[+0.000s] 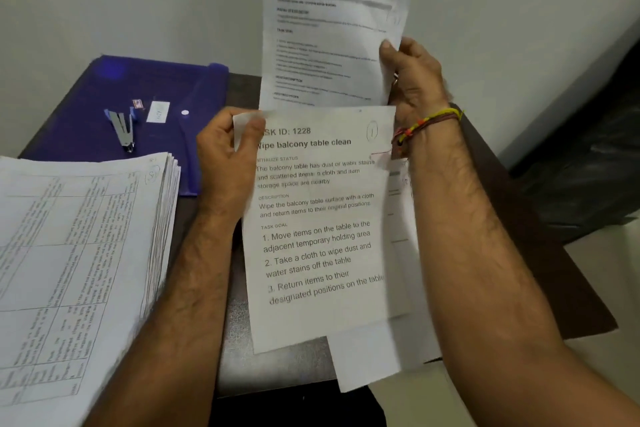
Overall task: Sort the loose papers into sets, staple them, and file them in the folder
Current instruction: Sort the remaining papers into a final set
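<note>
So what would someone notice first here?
Probably the white printed sheet headed "Wipe balcony table clean" in the middle, its top corner pinched by the left hand. Above it, the right hand lifts another printed page. At left sits a tall paper stack before a blue plastic folder.

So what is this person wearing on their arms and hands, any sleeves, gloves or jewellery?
No gloves and no sleeves in view: both forearms are bare. The right hand has a ring on one finger, and its wrist carries thread bracelets in yellow, red and dark brown, with small orange and red beads. The left hand and its wrist show nothing worn.
</note>
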